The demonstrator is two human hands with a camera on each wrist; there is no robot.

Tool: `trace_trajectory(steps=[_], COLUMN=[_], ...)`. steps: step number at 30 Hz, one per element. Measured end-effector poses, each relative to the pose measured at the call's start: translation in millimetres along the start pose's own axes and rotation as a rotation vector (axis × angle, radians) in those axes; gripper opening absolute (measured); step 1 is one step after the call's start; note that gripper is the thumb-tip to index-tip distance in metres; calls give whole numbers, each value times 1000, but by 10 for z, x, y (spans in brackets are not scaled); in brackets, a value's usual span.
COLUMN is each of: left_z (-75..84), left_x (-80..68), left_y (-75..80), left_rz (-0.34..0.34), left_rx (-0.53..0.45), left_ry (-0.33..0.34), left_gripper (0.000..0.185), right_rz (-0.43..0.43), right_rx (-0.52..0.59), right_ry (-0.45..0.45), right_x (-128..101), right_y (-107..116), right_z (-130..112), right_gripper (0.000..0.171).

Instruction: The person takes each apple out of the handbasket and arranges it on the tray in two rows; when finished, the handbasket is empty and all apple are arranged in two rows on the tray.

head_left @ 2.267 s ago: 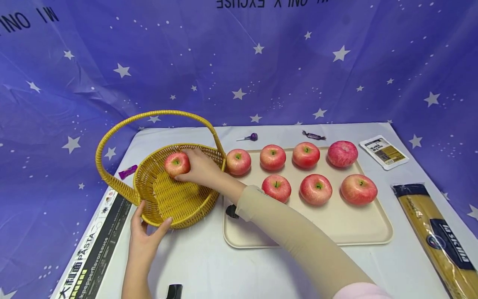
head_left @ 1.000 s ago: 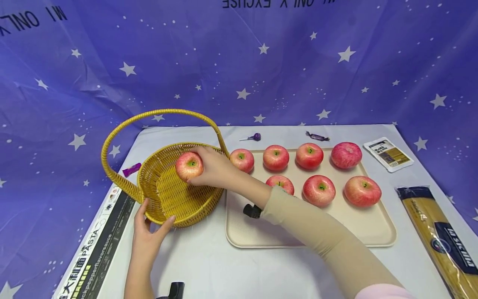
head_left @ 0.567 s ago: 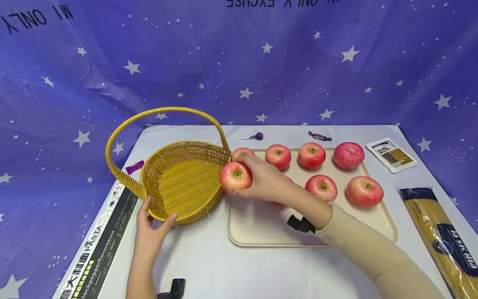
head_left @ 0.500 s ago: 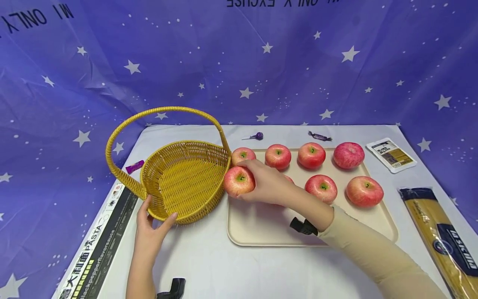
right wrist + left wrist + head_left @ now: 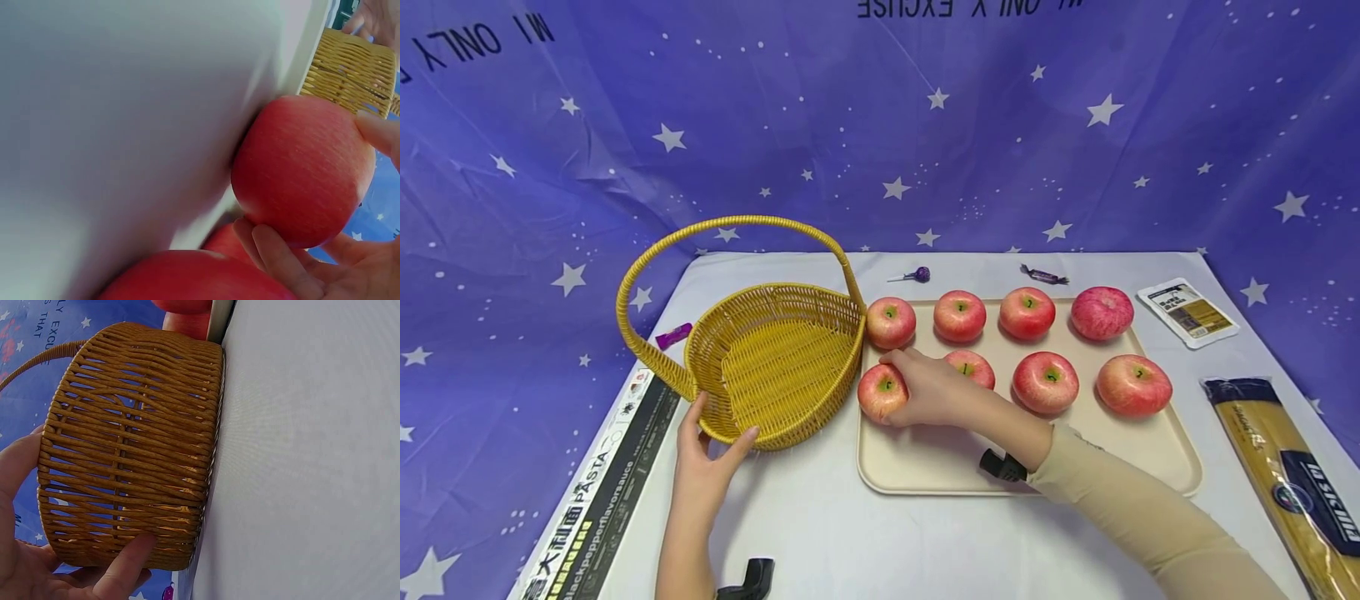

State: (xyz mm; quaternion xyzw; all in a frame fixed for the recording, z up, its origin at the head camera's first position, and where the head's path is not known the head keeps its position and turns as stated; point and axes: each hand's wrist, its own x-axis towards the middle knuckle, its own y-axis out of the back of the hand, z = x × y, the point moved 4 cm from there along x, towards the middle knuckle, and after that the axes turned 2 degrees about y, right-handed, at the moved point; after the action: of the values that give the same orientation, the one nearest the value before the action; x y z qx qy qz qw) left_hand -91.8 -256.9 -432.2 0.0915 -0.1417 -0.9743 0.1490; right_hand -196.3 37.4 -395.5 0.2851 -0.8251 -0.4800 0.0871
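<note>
Fingers of right hand (image 5: pixel 928 390) curled round apple (image 5: pixel 882 392); left hand (image 5: pixel 703 454) clasps basket (image 5: pixel 775 367) wall.

Red apple (image 5: pixel 882 392) upright on tray's (image 5: pixel 925 467) left edge, by basket (image 5: pixel 775 367).

We see our left hand (image 5: pixel 37 562) holding the woven basket (image 5: pixel 134 444) by its side wall, thumb (image 5: pixel 128 565) pressed against the weave. The basket stands on the white table (image 5: pixel 312 456), with something red (image 5: pixel 187 319) just behind it.
</note>
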Motion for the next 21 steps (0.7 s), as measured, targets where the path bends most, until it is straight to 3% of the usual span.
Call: trace_trajectory(steps=[14,21], left_z=[22,26], left_x=[-9,2], left_y=[4,7], left_rz=[2,-7], left_rx=[11,7], left_ry=[-10,-14], left_gripper=[98,98], right_rz=[8,133], right_rx=[16,33], right_ry=[4,34], right_x=[-3,-146], right_y=[-31,139], right_z=[-26,-74], right_gripper=[84,85])
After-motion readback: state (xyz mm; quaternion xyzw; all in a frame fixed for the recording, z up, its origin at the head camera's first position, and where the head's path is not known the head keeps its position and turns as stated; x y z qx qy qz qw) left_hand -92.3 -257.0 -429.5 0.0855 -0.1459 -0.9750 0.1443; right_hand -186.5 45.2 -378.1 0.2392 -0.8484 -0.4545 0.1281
